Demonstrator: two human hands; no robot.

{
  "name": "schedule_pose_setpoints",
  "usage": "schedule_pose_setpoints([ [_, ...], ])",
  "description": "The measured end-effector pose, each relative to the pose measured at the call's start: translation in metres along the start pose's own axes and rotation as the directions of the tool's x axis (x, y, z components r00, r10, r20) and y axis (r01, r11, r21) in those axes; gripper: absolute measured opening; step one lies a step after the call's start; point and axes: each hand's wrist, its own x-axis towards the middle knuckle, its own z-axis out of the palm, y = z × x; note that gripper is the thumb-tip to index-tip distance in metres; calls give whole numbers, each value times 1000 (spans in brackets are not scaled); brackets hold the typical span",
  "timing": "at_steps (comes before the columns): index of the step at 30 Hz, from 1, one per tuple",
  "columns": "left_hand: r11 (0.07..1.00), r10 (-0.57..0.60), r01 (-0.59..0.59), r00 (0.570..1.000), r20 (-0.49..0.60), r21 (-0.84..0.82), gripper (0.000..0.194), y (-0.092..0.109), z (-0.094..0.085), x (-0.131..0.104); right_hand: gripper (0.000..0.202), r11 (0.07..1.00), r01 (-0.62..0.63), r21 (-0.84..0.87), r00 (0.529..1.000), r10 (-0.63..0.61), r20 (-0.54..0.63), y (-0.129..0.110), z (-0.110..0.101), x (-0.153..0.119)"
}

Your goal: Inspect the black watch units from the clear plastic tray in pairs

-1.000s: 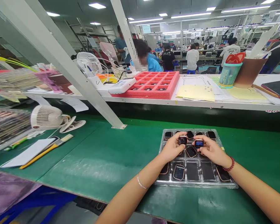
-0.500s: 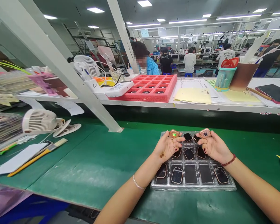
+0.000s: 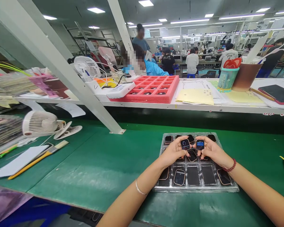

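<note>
My left hand grips a smartwatch without a strap, its lit screen facing me. A second smartwatch, showing blue bars on its screen, sits between the fingers of my right hand. Both hands are above a clear plastic tray with square pockets. Several dark-screened watches lie in it, among them one in the front row and one at the front right corner. Two front pockets hold no watch. My hands hide part of the middle and back rows.
A white shelf crosses behind the green table, carrying a red foam tray, papers, cups and a phone. A slanted white post meets the table left of centre. Farther left are a small fan and a brush. People sit beyond the shelf.
Both watches have been turned over, from their backs with glowing sensors to their lit screens. My hands have come closer together and slightly lower. Behind the shelf, a standing person has come into view.
</note>
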Motion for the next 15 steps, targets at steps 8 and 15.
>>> schedule_pose_setpoints([
  [8, 978, 81, -83, 997, 20, 190, 46, 1, 5, -2, 33, 970, 32, -240, 998, -41, -36, -1, 6, -4],
  [15, 977, 79, -80, 997, 11, 197, 43, 1, 5, -2, 29, 959, 45, -279, 998, -55, -28, -2, 8, -4],
])
